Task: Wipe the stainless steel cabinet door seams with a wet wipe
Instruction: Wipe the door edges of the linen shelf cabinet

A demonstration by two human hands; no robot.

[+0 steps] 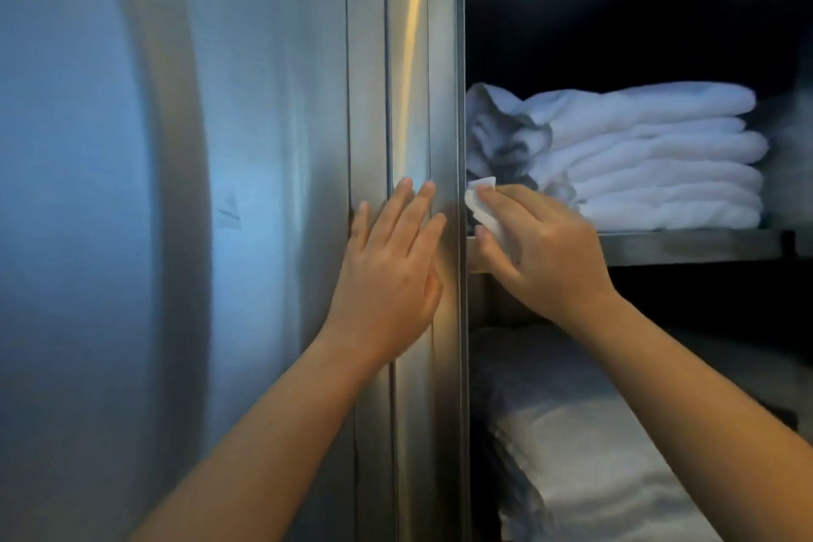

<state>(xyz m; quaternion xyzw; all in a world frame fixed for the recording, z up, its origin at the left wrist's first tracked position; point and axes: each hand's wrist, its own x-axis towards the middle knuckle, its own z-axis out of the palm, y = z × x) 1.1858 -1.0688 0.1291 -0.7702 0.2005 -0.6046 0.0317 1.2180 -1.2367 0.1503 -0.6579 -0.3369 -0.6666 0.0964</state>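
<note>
Head view:
Left hand (389, 277): flat, fingers spread, holding nothing, pressed on steel door frame (407, 101) (likely bracing).
Right hand (543, 253): pinching folded wet wipe (481, 202) against seam (462, 101) at shelf (686, 244) level.
Behind: stacked white towels (651, 154).
Wipe contact: probably touching; blurry.

Brushed glossy steel cabinet door (264, 101), soft white cloth towels (651, 154)

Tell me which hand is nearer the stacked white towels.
Right. The right hand with the wet wipe is just in front of the towels; the left hand lies flat on the door frame.
</note>
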